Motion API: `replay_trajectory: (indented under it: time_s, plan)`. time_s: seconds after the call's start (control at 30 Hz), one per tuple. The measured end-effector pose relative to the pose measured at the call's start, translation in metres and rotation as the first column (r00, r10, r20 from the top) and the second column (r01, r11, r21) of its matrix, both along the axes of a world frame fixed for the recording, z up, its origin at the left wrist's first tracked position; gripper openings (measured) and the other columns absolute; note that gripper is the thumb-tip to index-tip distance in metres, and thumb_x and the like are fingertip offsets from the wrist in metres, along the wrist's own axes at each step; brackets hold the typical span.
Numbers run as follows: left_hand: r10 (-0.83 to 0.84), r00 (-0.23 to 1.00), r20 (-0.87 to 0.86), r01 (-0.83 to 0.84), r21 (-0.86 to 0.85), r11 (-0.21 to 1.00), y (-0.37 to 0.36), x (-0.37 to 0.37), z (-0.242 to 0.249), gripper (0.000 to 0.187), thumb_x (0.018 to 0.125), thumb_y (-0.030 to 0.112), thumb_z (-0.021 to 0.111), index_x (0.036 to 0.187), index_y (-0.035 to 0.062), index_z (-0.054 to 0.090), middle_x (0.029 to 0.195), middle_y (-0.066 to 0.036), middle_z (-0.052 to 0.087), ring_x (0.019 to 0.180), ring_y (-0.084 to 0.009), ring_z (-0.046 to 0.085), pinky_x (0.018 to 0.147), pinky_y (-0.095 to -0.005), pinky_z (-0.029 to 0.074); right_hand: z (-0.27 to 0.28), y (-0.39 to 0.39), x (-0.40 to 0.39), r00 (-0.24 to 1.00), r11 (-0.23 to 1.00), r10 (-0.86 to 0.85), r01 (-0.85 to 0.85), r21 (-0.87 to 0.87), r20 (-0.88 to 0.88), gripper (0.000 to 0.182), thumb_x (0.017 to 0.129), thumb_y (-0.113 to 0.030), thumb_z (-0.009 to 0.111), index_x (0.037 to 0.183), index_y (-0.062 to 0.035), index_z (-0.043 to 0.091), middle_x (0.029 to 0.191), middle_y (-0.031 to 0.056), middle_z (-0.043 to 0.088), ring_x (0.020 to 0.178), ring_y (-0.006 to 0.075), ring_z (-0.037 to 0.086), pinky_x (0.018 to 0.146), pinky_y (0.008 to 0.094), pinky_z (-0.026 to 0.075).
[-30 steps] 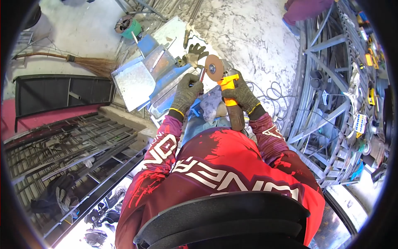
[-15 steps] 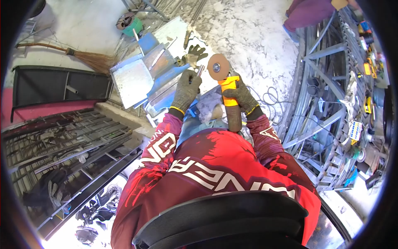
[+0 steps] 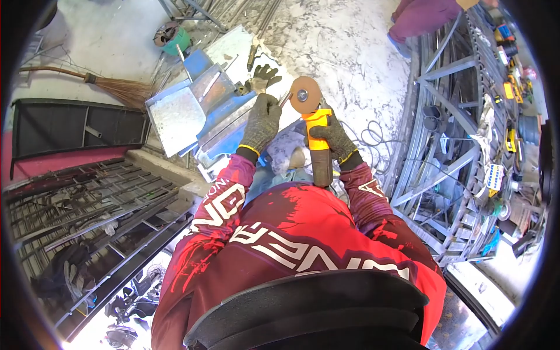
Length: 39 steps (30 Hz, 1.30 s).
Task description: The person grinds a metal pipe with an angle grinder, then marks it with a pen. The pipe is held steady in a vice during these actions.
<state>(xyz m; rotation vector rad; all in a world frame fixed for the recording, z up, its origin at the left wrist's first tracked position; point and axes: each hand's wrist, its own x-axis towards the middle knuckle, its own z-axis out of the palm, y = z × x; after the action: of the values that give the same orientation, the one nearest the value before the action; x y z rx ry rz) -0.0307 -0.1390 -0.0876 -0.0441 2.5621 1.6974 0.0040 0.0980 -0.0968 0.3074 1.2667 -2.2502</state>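
Note:
My right hand (image 3: 337, 135), in a dark knitted glove, is wrapped round the yellow body of an angle grinder (image 3: 318, 135). Its brown disc (image 3: 304, 96) faces up toward me, at the top of the tool. My left hand (image 3: 262, 121), gloved the same way, is closed on a short metal piece (image 3: 284, 100) whose tip points to the disc's left edge and sits right at it. Just beyond the left hand, a loose work glove (image 3: 265, 76) lies over a stack of blue and grey metal parts (image 3: 219, 116).
A green bucket (image 3: 177, 42) and a straw broom (image 3: 119, 86) are at the upper left. Metal frames (image 3: 87, 210) fill the lower left. On the right stands a steel rack (image 3: 449, 134) with tools; a cable (image 3: 373, 137) coils on the floor. Another person's leg (image 3: 424, 20) shows at the top right.
The metal piece in my left hand and the grinder disc have come closer together, closing the gap between them. The whole view has shifted slightly; both grips stay the same.

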Motion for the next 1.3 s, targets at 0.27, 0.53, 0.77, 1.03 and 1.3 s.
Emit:
replay_trajectory:
  time_s: [0.27,0.53,0.77,1.03,1.3]
  plan:
    - [-0.017,1.0,-0.009,0.017,-0.041,0.999,0.004,0.002,0.022,0.023,0.085,0.012,0.067,0.1,0.0035,0.053,0.08,-0.015,0.058,0.072,-0.0277,0.057,0.07,-0.0415,0.048,0.0,-0.001,0.003,0.999,1.0,-0.018,0.017,-0.014,-0.031,0.058,0.079,0.0,0.076,0.13,-0.0084,0.05,0.098,0.0095,0.065,0.07,0.0235,0.068,0.063,0.0397,0.061]
    - [-0.061,0.997,-0.038,0.055,-0.149,0.987,0.002,0.003,0.026,0.027,0.085,0.016,0.071,0.101,0.0034,0.053,0.079,-0.007,0.055,0.07,-0.0172,0.056,0.066,-0.0352,0.049,0.002,-0.002,0.003,0.999,1.0,-0.023,0.023,0.009,-0.026,0.058,0.078,-0.001,0.076,0.129,-0.0089,0.05,0.097,0.0089,0.065,0.07,0.0237,0.068,0.063,0.0394,0.061]
    - [0.012,0.978,0.209,-0.054,0.197,0.979,0.011,0.009,0.039,0.025,0.098,0.027,0.062,0.106,0.0055,0.053,0.08,-0.006,0.059,0.057,-0.014,0.057,0.051,-0.0303,0.048,-0.007,0.0,0.002,1.0,0.999,0.006,-0.006,-0.031,-0.005,0.057,0.078,0.0,0.078,0.127,-0.0086,0.051,0.095,0.0091,0.065,0.069,0.0241,0.069,0.062,0.0398,0.061]
    - [0.016,0.952,0.307,-0.104,0.27,0.957,0.01,0.009,0.029,0.022,0.101,0.027,0.054,0.103,0.0057,0.053,0.079,-0.007,0.061,0.058,-0.0142,0.056,0.054,-0.0302,0.047,0.001,-0.001,0.002,1.0,1.0,0.0,-0.001,-0.026,-0.009,0.056,0.077,-0.001,0.078,0.126,-0.0092,0.052,0.093,0.0083,0.065,0.07,0.0236,0.068,0.062,0.04,0.061]
    - [0.004,1.0,0.005,-0.004,0.008,1.0,0.0,0.005,-0.003,0.015,0.095,0.017,0.057,0.101,0.0043,0.056,0.079,-0.009,0.058,0.065,-0.0166,0.057,0.061,-0.0345,0.049,-0.008,0.002,-0.001,0.999,1.0,0.022,-0.022,-0.016,-0.026,0.055,0.078,-0.001,0.078,0.126,-0.0085,0.052,0.095,0.0078,0.064,0.071,0.0226,0.068,0.063,0.0391,0.061]
